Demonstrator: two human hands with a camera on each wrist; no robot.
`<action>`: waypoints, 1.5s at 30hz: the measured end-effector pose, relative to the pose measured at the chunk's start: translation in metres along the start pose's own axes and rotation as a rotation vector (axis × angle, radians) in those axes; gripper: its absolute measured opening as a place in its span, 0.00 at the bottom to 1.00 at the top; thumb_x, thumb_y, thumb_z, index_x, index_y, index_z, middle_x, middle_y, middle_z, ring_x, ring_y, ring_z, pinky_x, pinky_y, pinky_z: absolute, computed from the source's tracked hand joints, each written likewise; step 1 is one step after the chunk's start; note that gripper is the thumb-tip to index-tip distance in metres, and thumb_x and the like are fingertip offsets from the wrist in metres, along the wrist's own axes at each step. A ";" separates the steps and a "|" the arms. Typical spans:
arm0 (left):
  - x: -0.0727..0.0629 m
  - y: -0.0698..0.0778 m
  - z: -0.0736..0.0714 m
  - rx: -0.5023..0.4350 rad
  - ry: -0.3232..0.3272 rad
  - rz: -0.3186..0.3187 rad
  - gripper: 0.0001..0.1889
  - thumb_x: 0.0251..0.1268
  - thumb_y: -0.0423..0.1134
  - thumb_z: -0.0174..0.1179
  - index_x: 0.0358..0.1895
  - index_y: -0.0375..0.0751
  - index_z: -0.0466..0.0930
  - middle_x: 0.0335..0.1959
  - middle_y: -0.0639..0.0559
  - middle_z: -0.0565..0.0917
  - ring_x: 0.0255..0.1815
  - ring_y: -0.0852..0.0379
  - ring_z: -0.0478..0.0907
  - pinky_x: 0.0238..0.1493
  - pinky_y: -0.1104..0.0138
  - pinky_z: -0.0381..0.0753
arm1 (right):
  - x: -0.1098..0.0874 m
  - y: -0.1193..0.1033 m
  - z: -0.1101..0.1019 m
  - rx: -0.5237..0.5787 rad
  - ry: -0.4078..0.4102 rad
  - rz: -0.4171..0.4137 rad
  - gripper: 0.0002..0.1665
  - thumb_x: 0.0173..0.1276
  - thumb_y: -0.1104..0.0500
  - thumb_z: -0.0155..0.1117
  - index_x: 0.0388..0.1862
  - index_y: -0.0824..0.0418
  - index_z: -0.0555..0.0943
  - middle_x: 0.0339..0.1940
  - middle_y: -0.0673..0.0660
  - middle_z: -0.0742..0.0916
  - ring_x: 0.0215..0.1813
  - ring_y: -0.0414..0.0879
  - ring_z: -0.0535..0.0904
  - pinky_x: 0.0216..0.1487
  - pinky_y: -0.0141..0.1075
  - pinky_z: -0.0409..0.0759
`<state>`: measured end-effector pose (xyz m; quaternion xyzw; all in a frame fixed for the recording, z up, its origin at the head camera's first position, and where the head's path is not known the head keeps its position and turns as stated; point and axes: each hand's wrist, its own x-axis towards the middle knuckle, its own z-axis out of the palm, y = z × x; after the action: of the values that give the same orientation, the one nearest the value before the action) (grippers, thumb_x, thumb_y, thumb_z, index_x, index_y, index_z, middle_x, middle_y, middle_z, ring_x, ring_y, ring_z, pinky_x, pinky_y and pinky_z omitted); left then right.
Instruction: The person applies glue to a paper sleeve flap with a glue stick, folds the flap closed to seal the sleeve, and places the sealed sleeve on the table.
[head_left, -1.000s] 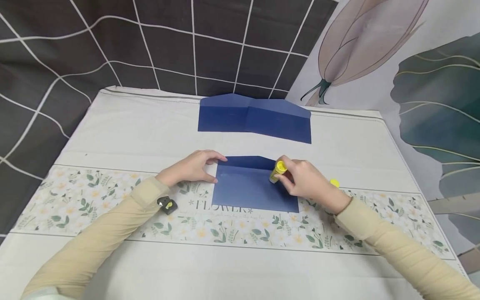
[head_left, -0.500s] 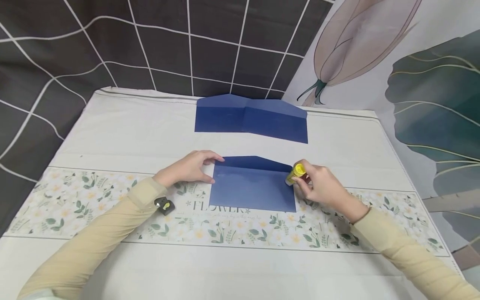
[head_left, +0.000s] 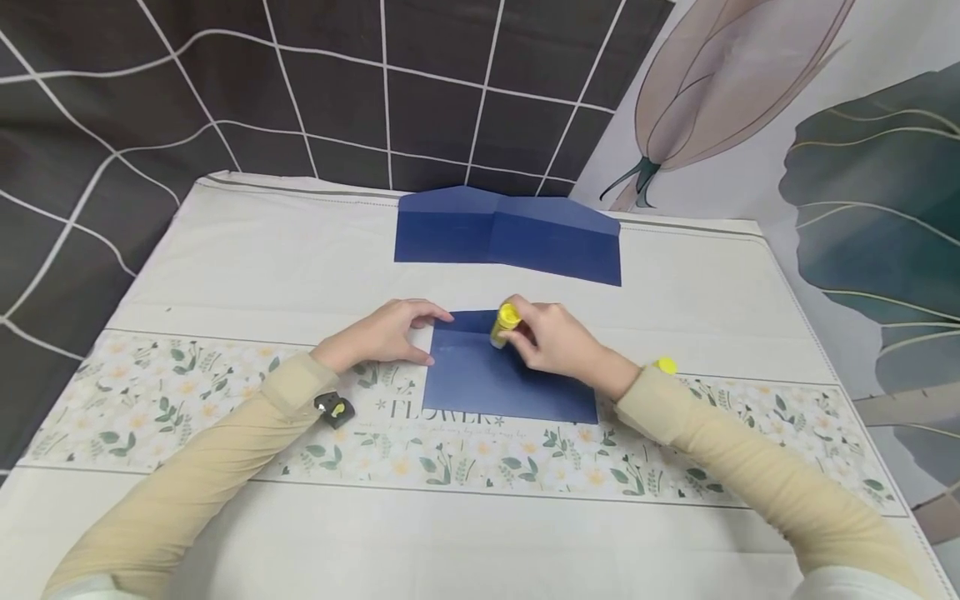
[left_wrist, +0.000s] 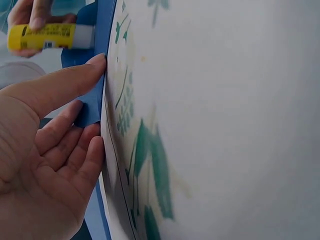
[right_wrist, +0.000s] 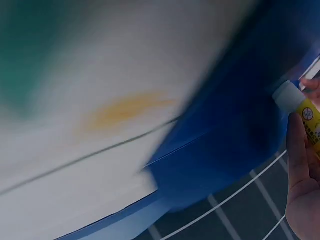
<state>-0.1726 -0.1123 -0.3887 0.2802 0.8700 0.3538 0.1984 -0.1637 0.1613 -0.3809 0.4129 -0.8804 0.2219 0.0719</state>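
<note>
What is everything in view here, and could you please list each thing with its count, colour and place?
front envelope: 1, blue, on the table between the hands
glue stick: 1, yellow and white, in the right hand, over the front envelope
back envelopes: 2, blue, overlapping at the table's far side
cap: 1, yellow, beside the right sleeve
gadget: 1, black with yellow, at the left cuff
tablecloth: 1, white with floral band, over the table
grid cloth: 1, black with white lines, behind
flower cloth: 1, pale with pink and teal print, far right
left hand: 1, bare, touching the front envelope's left edge
right hand: 1, bare, gripping the glue stick
sleeves: 2, beige, on both arms
</note>
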 end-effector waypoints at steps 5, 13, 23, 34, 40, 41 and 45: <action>0.001 0.001 0.001 0.013 0.005 0.011 0.34 0.48 0.34 0.73 0.63 0.34 0.72 0.64 0.40 0.75 0.62 0.43 0.75 0.65 0.56 0.73 | 0.030 -0.013 0.017 0.042 -0.035 -0.056 0.13 0.68 0.56 0.62 0.46 0.62 0.74 0.25 0.52 0.84 0.22 0.37 0.75 0.26 0.29 0.75; 0.002 0.000 0.002 0.059 0.021 0.019 0.35 0.46 0.37 0.74 0.60 0.31 0.72 0.55 0.40 0.80 0.57 0.43 0.77 0.62 0.55 0.74 | 0.051 -0.024 0.032 0.069 -0.052 -0.075 0.14 0.68 0.55 0.62 0.48 0.60 0.74 0.21 0.50 0.80 0.20 0.36 0.71 0.24 0.27 0.72; 0.000 -0.004 0.001 0.048 0.034 0.001 0.37 0.43 0.36 0.75 0.61 0.32 0.72 0.58 0.39 0.79 0.60 0.43 0.76 0.64 0.54 0.74 | 0.048 -0.038 0.031 0.052 -0.095 -0.086 0.15 0.70 0.53 0.59 0.49 0.61 0.73 0.24 0.50 0.80 0.24 0.37 0.73 0.28 0.29 0.73; 0.002 0.000 0.001 -0.031 -0.008 -0.029 0.36 0.48 0.33 0.73 0.65 0.38 0.71 0.67 0.42 0.72 0.65 0.44 0.72 0.67 0.55 0.71 | 0.014 -0.021 -0.001 -0.029 -0.117 -0.046 0.15 0.68 0.54 0.62 0.46 0.61 0.72 0.24 0.50 0.83 0.23 0.39 0.74 0.27 0.31 0.76; 0.002 0.001 0.001 -0.033 -0.025 -0.054 0.36 0.49 0.34 0.72 0.66 0.41 0.70 0.68 0.41 0.70 0.66 0.42 0.71 0.67 0.54 0.70 | -0.024 -0.005 -0.024 -0.073 -0.123 0.031 0.15 0.66 0.55 0.64 0.45 0.62 0.73 0.23 0.50 0.81 0.19 0.36 0.70 0.22 0.27 0.71; 0.002 0.001 0.001 -0.032 -0.026 -0.056 0.36 0.49 0.34 0.72 0.66 0.41 0.70 0.68 0.41 0.70 0.66 0.42 0.71 0.67 0.54 0.71 | -0.029 -0.003 -0.027 -0.072 -0.127 0.045 0.15 0.66 0.55 0.64 0.45 0.62 0.73 0.22 0.50 0.81 0.19 0.36 0.69 0.22 0.27 0.71; 0.002 -0.001 0.001 -0.021 -0.024 -0.063 0.37 0.49 0.35 0.72 0.66 0.42 0.70 0.67 0.40 0.71 0.65 0.41 0.72 0.66 0.53 0.71 | -0.037 0.001 -0.032 -0.055 -0.122 0.078 0.14 0.66 0.57 0.64 0.46 0.61 0.73 0.23 0.50 0.82 0.19 0.34 0.69 0.22 0.27 0.70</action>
<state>-0.1740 -0.1104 -0.3904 0.2547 0.8722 0.3530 0.2230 -0.1422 0.2020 -0.3643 0.3890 -0.9043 0.1747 0.0210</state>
